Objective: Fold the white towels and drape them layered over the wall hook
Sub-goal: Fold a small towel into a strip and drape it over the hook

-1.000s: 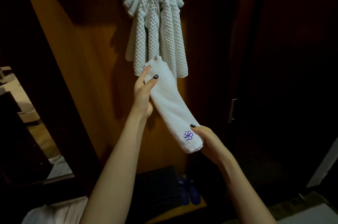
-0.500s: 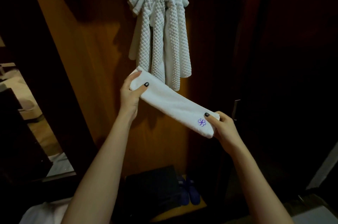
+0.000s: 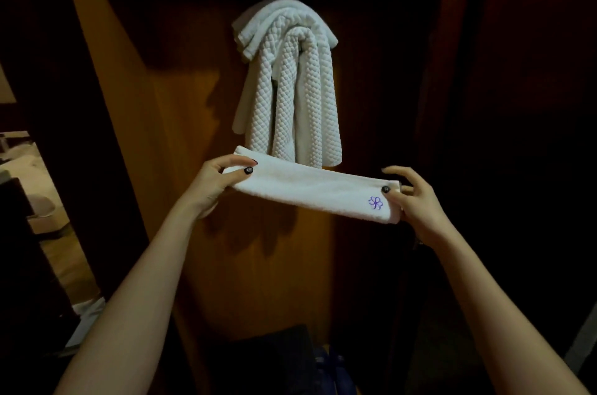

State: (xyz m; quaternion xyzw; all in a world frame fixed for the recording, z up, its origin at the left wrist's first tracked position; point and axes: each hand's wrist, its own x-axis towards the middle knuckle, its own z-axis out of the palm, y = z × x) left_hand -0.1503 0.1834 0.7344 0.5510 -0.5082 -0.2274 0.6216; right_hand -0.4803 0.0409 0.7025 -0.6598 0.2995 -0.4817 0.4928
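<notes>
A narrow folded white towel (image 3: 310,188) with a small purple emblem near its right end is stretched almost level between my hands. My left hand (image 3: 216,184) pinches its left end with thumb on top. Thumb and fingers of my right hand (image 3: 410,204) pinch the right end. Above it, white waffle-textured towels (image 3: 290,84) hang draped in layers over the wall hook, which they hide. The held towel sits just below and in front of their lower edges.
The wall behind is an orange-brown wooden panel (image 3: 181,142). A dark door or panel (image 3: 517,136) stands to the right. Low down sit a dark box (image 3: 271,359) and blue slippers (image 3: 332,369). At the left, an opening shows a dim room.
The towel swung from hanging steeply down-right to nearly level. My right hand rose with its end, and my left hand lowered slightly. The view shifted so the hung towels sit lower in frame.
</notes>
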